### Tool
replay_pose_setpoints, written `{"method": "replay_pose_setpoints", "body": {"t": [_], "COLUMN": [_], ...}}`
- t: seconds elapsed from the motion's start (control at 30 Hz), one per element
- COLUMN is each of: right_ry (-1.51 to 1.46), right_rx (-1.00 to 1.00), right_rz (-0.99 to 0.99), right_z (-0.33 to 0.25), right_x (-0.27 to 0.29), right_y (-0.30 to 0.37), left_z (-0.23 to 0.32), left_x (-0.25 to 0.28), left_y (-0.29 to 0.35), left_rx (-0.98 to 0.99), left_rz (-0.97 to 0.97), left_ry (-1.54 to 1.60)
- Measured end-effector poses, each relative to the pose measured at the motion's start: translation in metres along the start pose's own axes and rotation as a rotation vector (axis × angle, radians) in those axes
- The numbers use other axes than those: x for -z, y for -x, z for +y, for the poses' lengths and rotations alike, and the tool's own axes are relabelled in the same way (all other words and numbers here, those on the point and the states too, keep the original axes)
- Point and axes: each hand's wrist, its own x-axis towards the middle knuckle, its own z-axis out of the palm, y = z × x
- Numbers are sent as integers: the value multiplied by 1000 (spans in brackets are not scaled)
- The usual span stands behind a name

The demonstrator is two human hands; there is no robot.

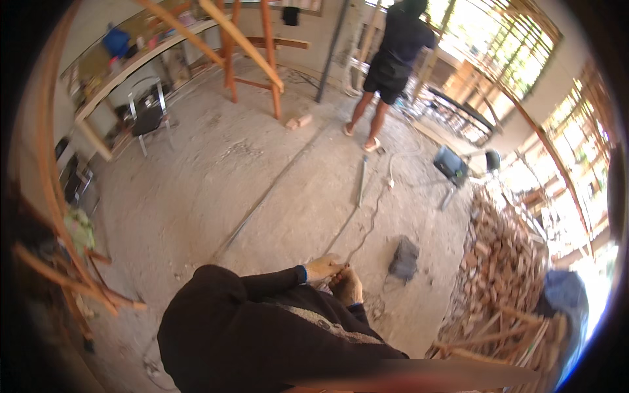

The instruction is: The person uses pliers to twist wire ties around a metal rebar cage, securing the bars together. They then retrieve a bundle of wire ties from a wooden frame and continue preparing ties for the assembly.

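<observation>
My left hand (323, 267) and my right hand (347, 286) meet close in front of my dark top, fingertips together. Both look closed in a pinch; whatever is between the fingers is too small to make out. A dark wavy cable (375, 213) runs along the concrete floor towards my fingers, and whether it ends in them or passes behind cannot be told. Beside it lies a thin grey rod or pipe (362, 180), with a thin line trailing from its near end towards my left hand. A dark grey block or bundle (403, 258) rests to the right.
A person (398, 59) in dark clothes stands at the far side, facing away. Broken bricks (495, 262) are heaped at right, near a small chair (452, 164). At left are another chair (147, 111), a cluttered counter (131, 69) and wooden poles (59, 196). A wooden trestle (270, 72) stands behind.
</observation>
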Motion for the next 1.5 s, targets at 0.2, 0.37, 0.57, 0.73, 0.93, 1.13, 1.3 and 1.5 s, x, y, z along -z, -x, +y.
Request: {"method": "replay_pose_setpoints", "body": {"t": [0.2, 0.37, 0.57, 0.73, 0.93, 1.13, 1.3, 1.5], "right_ry": [-820, -481, -167, 94, 108, 219, 257, 275], "right_rx": [-473, -557, -539, -460, -436, -384, -108, 97], "right_rz": [-197, -222, -82, -53, -225, -659, -943, -1180], "right_z": [-34, -69, -53, -45, -75, -109, -135, -146], "right_x": [9, -14, -20, -58, -138, -206, -268, -346], "right_y": [-73, -121, -207, -290, -378, -448, -501, -597], "left_z": [11, 6, 29, 48, 64, 71, 78, 98], "left_x": [14, 48, 115, 198, 310, 379, 425, 494], "left_y": [-32, -66, -117, -144, -127, -83, -59, -60], "left_rx": [-94, 200, 435, 261, 137, 81, 50, 9], "left_rz": [211, 411, 256, -43, 7, 231, 421, 741], "left_ry": [133, 518, 286, 521, 475, 528, 579, 667]}}
